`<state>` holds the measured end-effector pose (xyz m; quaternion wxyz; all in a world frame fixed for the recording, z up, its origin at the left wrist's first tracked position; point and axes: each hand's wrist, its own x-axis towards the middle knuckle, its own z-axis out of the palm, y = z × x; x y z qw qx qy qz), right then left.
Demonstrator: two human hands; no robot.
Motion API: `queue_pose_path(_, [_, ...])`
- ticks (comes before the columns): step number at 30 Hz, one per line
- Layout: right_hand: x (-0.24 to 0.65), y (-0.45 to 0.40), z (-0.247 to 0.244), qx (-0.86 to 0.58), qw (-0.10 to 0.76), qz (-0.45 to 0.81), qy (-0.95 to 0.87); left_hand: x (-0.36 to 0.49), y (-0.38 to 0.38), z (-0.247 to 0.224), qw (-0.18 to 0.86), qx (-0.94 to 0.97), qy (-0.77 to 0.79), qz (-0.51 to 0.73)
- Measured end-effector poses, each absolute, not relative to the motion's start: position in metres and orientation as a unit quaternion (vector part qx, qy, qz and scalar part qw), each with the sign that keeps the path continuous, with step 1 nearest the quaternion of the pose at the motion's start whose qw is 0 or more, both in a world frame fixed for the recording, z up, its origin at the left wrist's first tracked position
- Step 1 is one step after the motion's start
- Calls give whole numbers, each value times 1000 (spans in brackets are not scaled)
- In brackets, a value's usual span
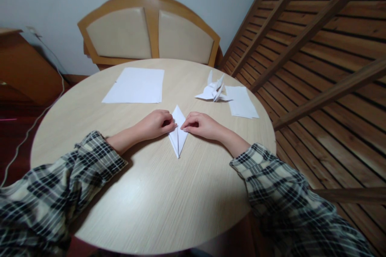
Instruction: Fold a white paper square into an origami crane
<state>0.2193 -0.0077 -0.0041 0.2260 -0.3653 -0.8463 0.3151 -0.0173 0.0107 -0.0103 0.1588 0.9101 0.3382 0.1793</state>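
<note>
A white paper folded into a narrow diamond [178,142] lies on the table with a split running down its middle toward the near point. My left hand [158,123] pinches its left edge between thumb and fingers. From the other side, my right hand [202,125] has thumb and fingertips closed on the right part of the diamond, close to the centre line. Both hands rest low at the tabletop, and the fingertips partly cover the paper's side corners.
The round wooden table [144,209] holds a stack of white sheets [135,85] at the back left. Folded paper cranes [213,90] stand at the back right, beside smaller white sheets [243,102]. Behind are a padded headboard-like panel [155,28] and a slatted wooden structure [325,56] on the right.
</note>
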Motion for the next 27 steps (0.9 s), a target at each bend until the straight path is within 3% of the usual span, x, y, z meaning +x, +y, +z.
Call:
queue_pose_path(13, [218,-9,-3,-368,226,311,-847,-14,13,-16,67,935,309,163])
queue_pose_path(27, [218,-9,-3,-369,231,312,-844,-14,14,-15,59,935,319,147])
